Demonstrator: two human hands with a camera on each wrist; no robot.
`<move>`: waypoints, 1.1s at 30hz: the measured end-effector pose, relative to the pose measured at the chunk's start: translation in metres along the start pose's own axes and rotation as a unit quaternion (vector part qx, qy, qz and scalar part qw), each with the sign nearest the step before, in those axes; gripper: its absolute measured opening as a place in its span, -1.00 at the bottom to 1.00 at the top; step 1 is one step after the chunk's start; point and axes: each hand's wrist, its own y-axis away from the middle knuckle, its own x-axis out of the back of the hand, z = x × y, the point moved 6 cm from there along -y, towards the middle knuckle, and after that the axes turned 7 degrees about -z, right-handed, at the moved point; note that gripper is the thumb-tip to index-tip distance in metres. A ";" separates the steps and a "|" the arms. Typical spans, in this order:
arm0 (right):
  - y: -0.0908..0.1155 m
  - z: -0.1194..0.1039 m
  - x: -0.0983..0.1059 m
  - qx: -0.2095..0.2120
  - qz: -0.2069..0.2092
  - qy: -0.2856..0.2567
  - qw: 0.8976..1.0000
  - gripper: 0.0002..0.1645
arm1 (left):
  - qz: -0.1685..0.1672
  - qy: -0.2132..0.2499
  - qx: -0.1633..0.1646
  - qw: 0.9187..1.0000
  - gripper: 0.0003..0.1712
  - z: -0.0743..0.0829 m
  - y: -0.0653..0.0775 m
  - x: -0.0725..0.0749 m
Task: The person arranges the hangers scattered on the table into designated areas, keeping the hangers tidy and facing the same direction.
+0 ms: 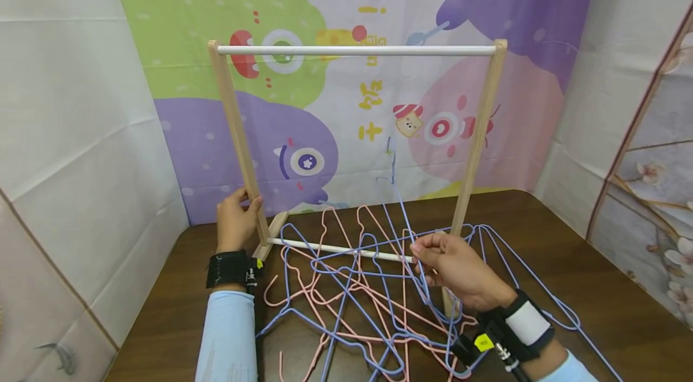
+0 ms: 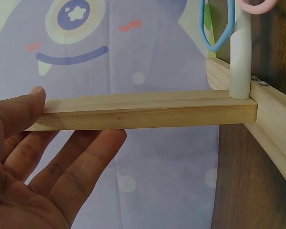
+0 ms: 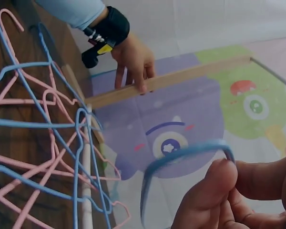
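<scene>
A clothes rack has wooden side posts and white crossbars. My left hand (image 1: 235, 222) grips its left wooden post (image 1: 238, 129) low down; in the left wrist view the thumb lies on one side of the post (image 2: 148, 112) and the fingers on the other. My right hand (image 1: 460, 268) pinches a blue hanger (image 3: 181, 151) between thumb and fingers, in front of the rack's right side. Part of that hanger is hidden behind the fingers. Below it lies a tangled pile of pink hangers (image 1: 325, 343) and blue hangers (image 1: 338, 319), some over the lower white bar (image 1: 335, 248).
The upper white bar (image 1: 352, 50) spans the rack with no hanger on it. The rack stands on a brown wooden table (image 1: 168, 304). A cartoon-printed cloth (image 1: 303, 81) hangs behind. Some blue hangers (image 1: 541, 286) reach toward the table's right side.
</scene>
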 end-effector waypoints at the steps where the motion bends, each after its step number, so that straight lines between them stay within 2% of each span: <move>1: 0.001 -0.001 0.000 0.001 -0.002 -0.003 1.000 -0.76 | 0.000 0.000 0.000 1.000 -0.61 0.000 0.000 0.000; 7: 0.008 -0.008 -0.004 0.006 -0.026 -0.027 0.999 -0.76 | -0.003 0.001 -0.004 1.000 -0.61 0.002 0.001 0.000; 13: 0.017 -0.019 -0.014 0.030 -0.085 -0.050 0.995 -0.79 | -0.006 -0.005 0.000 1.000 -0.61 0.003 0.000 0.000; 17: 0.025 -0.029 -0.021 0.038 -0.106 -0.071 0.991 -0.76 | -0.004 -0.011 -0.005 1.000 -0.61 0.004 0.000 0.001; 24: 0.043 -0.049 -0.032 0.047 -0.104 -0.063 0.991 -0.68 | -0.007 -0.009 -0.006 1.000 -0.61 0.004 0.001 0.003; 33: 0.064 -0.084 -0.045 0.117 -0.109 -0.047 0.986 -0.77 | 0.003 -0.010 -0.012 1.000 -0.65 0.004 0.000 0.003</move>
